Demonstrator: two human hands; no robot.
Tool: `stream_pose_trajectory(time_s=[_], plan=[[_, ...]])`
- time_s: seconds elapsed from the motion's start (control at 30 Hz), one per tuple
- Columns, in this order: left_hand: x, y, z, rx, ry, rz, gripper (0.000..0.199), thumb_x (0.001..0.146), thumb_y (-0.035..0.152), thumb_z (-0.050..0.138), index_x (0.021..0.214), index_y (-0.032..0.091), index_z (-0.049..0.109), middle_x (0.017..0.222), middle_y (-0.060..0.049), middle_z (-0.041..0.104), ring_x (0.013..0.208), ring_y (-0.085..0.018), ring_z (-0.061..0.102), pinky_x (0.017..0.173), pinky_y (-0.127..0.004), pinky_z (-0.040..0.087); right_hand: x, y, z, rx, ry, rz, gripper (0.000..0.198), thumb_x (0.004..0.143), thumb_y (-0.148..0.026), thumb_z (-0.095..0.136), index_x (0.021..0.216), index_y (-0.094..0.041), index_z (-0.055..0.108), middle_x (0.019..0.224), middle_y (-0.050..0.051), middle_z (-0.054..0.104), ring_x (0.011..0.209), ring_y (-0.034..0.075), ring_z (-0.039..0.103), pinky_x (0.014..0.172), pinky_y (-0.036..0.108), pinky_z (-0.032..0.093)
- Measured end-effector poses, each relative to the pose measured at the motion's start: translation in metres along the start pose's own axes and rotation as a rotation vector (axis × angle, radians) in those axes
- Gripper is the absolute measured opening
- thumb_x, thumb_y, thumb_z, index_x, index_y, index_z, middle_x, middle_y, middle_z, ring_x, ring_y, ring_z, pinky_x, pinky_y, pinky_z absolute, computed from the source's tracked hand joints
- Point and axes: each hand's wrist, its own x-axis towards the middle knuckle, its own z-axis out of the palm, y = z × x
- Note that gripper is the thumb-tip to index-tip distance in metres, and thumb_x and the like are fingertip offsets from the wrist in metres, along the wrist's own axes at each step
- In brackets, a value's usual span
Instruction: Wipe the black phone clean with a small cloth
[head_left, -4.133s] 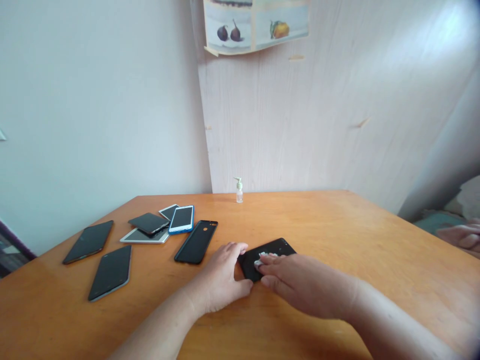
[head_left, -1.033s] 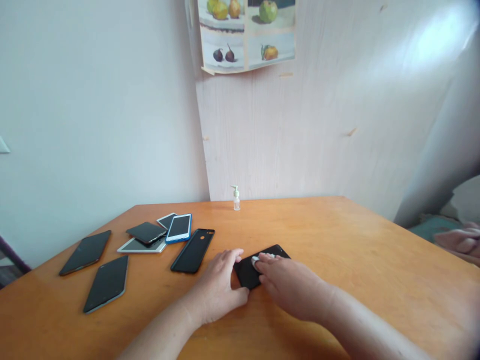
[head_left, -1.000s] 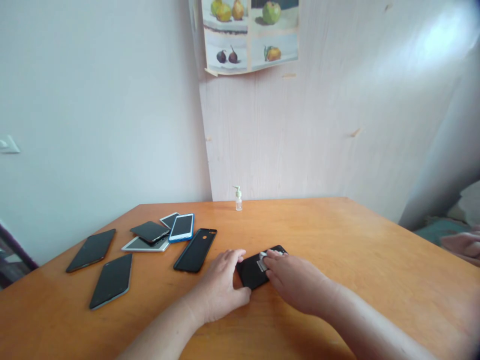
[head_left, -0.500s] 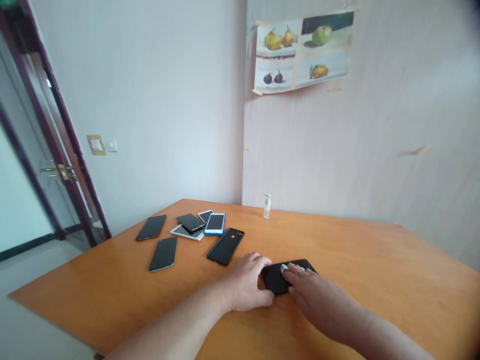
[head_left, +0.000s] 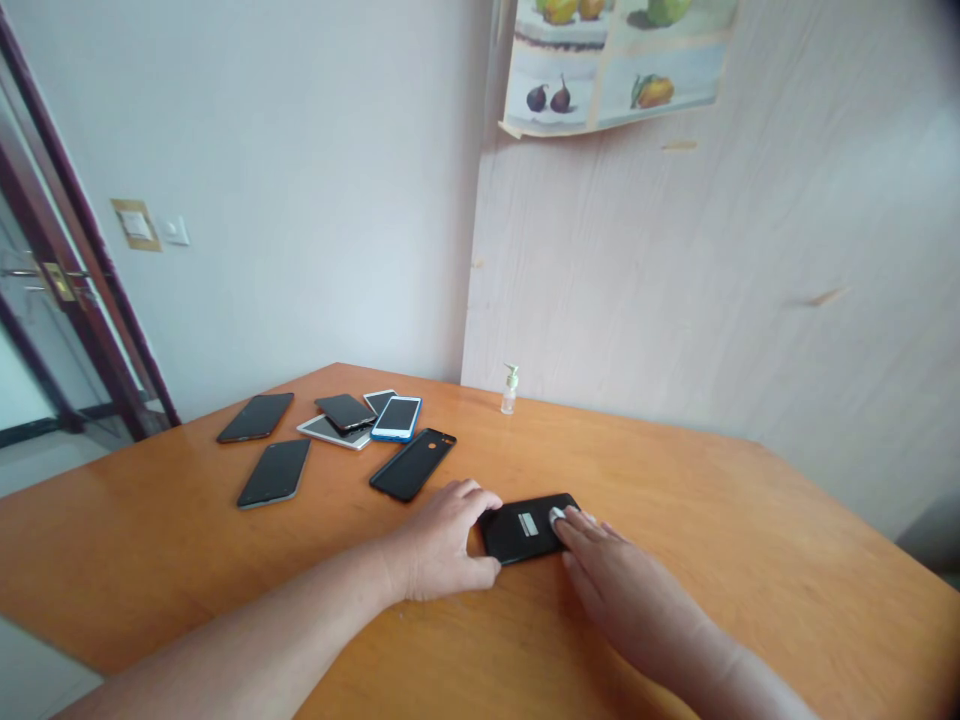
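Pump bottle (head_left: 509, 390), small and clear, contents not discernible, standing upright at the far edge of the orange wooden surface (head_left: 750, 560) against the wall, well apart from both hands. Black phone (head_left: 525, 528) lying flat near the middle of the surface, a pale label on its upper face; left hand (head_left: 442, 540) half-curled round its near-left end, thumb and fingers bracing the edges; right hand (head_left: 622, 590) laid flat, fingers extended, fingertips pressing a small white pad (head_left: 556, 515) onto the phone. Loose group of further phones (head_left: 345, 430) lying to the left, apart from the hands.
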Motion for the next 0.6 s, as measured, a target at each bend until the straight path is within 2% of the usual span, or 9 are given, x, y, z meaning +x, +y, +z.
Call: stream_pose_trajectory(time_s=[0.03, 0.1, 0.23, 0.3, 0.37, 0.5, 0.6], plan=[[0.000, 0.000, 0.000, 0.001, -0.003, -0.002, 0.051, 0.065, 0.026, 0.072, 0.115, 0.024, 0.059, 0.111, -0.005, 0.060, 0.108, -0.027, 0.055, 0.096, -0.037, 0.043, 0.000, 0.006, 0.001, -0.020, 0.008, 0.053, 0.050, 0.095, -0.015, 0.034, 0.143, -0.003, 0.045, 0.148, 0.022, 0.042, 0.137, 0.030, 0.041, 0.115, 0.046, 0.034], [0.000, 0.000, 0.000, 0.009, -0.002, -0.004, 0.051, 0.065, 0.026, 0.072, 0.114, 0.024, 0.059, 0.111, -0.004, 0.060, 0.108, -0.027, 0.055, 0.096, -0.037, 0.043, 0.000, 0.005, 0.003, -0.044, 0.011, 0.064, 0.051, 0.095, -0.014, 0.034, 0.143, -0.001, 0.044, 0.148, 0.023, 0.042, 0.138, 0.030, 0.039, 0.115, 0.046, 0.033], [0.001, -0.002, 0.003, 0.030, 0.012, 0.016, 0.050, 0.067, 0.027, 0.071, 0.115, 0.023, 0.058, 0.111, -0.005, 0.059, 0.107, -0.027, 0.054, 0.097, -0.038, 0.043, -0.007, -0.031, -0.003, 0.033, -0.021, -0.163, 0.053, 0.094, -0.016, 0.037, 0.145, -0.006, 0.044, 0.152, 0.016, 0.038, 0.140, 0.028, 0.035, 0.117, 0.043, 0.030], [0.001, -0.002, 0.003, 0.034, 0.013, 0.025, 0.049, 0.068, 0.027, 0.071, 0.115, 0.023, 0.057, 0.111, -0.005, 0.059, 0.106, -0.027, 0.055, 0.096, -0.038, 0.043, -0.009, -0.039, -0.006, 0.090, -0.037, -0.225, 0.053, 0.094, -0.017, 0.037, 0.146, -0.010, 0.044, 0.153, 0.013, 0.037, 0.141, 0.026, 0.034, 0.117, 0.042, 0.030], [0.001, -0.001, 0.002, 0.036, 0.005, 0.014, 0.049, 0.068, 0.028, 0.071, 0.114, 0.023, 0.057, 0.111, -0.005, 0.059, 0.107, -0.027, 0.055, 0.096, -0.037, 0.044, -0.007, -0.028, -0.004, 0.085, -0.037, -0.163, 0.052, 0.094, -0.017, 0.037, 0.145, -0.010, 0.045, 0.152, 0.014, 0.038, 0.141, 0.027, 0.035, 0.117, 0.042, 0.031], [0.001, 0.002, 0.000, 0.050, -0.013, -0.007, 0.050, 0.067, 0.027, 0.072, 0.115, 0.023, 0.057, 0.111, -0.005, 0.059, 0.108, -0.027, 0.054, 0.095, -0.037, 0.043, -0.001, 0.009, 0.005, -0.008, 0.016, 0.081, 0.051, 0.094, -0.015, 0.034, 0.143, -0.003, 0.046, 0.148, 0.021, 0.042, 0.138, 0.029, 0.039, 0.115, 0.047, 0.032], [0.001, 0.002, 0.000, 0.056, -0.007, 0.002, 0.050, 0.067, 0.027, 0.072, 0.114, 0.023, 0.057, 0.111, -0.005, 0.059, 0.107, -0.027, 0.055, 0.095, -0.037, 0.043, -0.001, 0.002, 0.006, -0.015, 0.020, 0.054, 0.053, 0.093, -0.015, 0.035, 0.143, -0.002, 0.044, 0.149, 0.020, 0.041, 0.139, 0.030, 0.038, 0.116, 0.047, 0.032]])
